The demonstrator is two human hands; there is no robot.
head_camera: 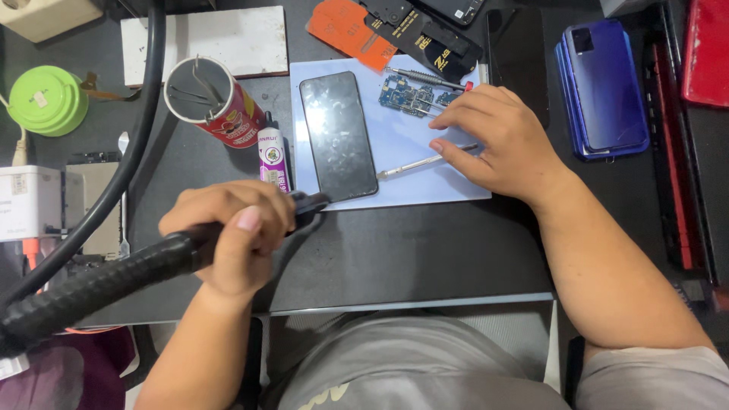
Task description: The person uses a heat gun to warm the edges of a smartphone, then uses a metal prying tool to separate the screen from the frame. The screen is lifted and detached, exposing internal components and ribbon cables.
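My left hand (228, 235) is wrapped around the black handle of a hot-air tool (307, 203), whose thick ribbed hose (83, 292) runs off to the lower left. Its tip points at the lower edge of a black phone (337, 135) lying face up on a pale blue mat (402, 171). My right hand (493, 137) rests on the mat with its fingers on metal tweezers (418, 163). Just above that hand lies a small blue circuit board (406, 97).
A red can (216, 102) holding metal tools and a small glue bottle (272, 158) stand left of the mat. A screwdriver (425, 77), orange and black cards (380, 30), a blue phone stack (604, 87), a white board (228, 38) and a green round container (47, 99) surround the work area.
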